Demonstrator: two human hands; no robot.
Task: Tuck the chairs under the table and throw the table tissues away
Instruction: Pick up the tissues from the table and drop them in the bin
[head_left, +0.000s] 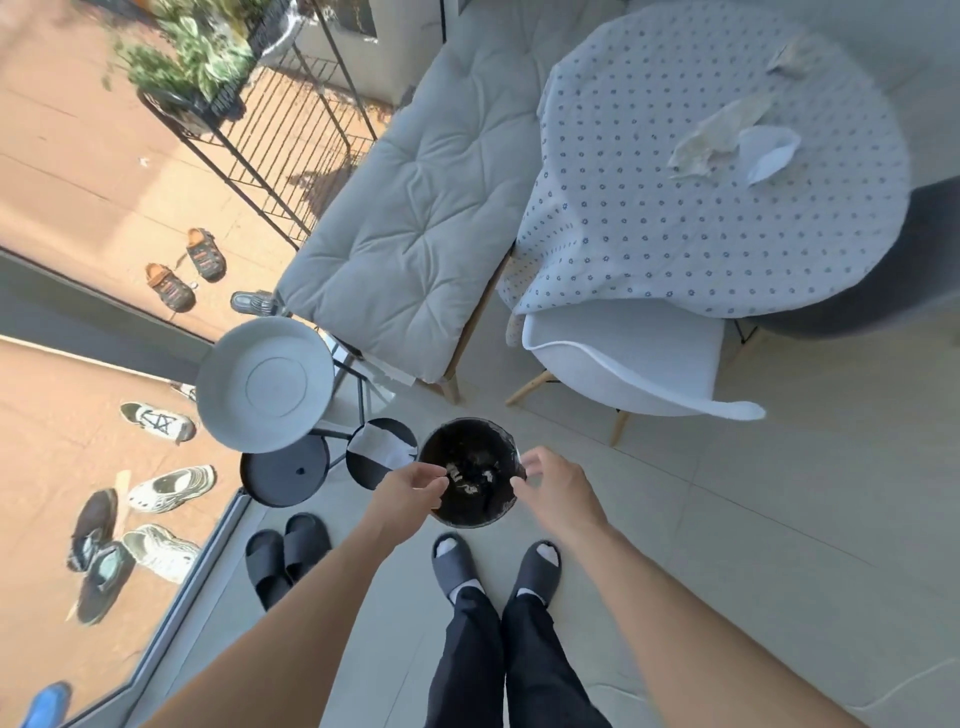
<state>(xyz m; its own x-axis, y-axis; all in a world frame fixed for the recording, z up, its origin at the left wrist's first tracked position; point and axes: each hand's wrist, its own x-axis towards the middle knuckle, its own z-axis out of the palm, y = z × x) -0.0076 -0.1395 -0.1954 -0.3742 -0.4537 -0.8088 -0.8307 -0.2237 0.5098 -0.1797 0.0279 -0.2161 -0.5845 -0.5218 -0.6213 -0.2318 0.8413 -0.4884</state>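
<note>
**Both hands at the bin, tissues left on the bench**

Head view. A small black bin (470, 470) stands on the tiled floor just ahead of the person's slippered feet. The left hand (410, 488) is held at the bin's near-left rim, fingers curled inward in a loose pinch; whether anything is gripped cannot be told. The right hand (550, 480) is held at the right rim, fingers part-spread and curved, nothing seen in its grip. Pale scraps are visible inside against the dark liner. The hands are judged to be placed either side of the opening to drop waste in or to steady the liner.

On the round bench (675, 218), covered with a dotted cloth, a crumpled beige tissue (711, 137) lies near the far side, touching a folded white tissue (769, 150) on its right. A third crumpled tissue (789, 54) lies well apart, near the far edge. All look light, creased and soiled, easily pinched up.

A white shell chair (634, 364) is partly tucked under the cloth's overhang. A cushioned chair (415, 223) stands beside the bench, not under it. The task is judged unfinished.
</note>
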